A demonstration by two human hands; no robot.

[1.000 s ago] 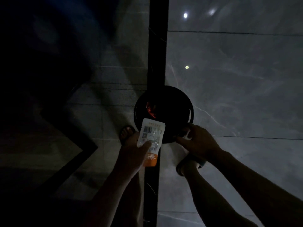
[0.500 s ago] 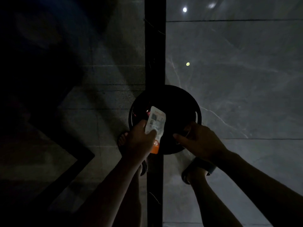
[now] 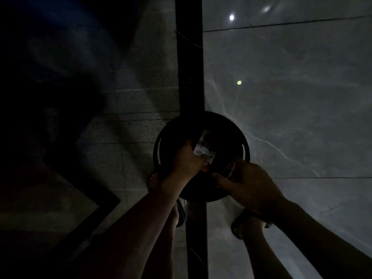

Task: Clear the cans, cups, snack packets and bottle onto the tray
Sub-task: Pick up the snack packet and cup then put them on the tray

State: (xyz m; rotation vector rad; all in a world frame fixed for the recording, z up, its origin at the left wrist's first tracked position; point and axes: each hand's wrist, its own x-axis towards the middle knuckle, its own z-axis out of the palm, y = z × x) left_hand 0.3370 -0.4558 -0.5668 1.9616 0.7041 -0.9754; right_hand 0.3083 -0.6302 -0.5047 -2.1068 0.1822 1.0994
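Left hand (image 3: 186,161) closed on a snack packet (image 3: 202,151) over the dark round tray (image 3: 240,137), right hand (image 3: 248,183) fingers gripping its near rim.

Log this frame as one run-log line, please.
left hand: holding snack packet over round black tray | right hand: gripping tray's near rim | packet not yet released | scene very dark
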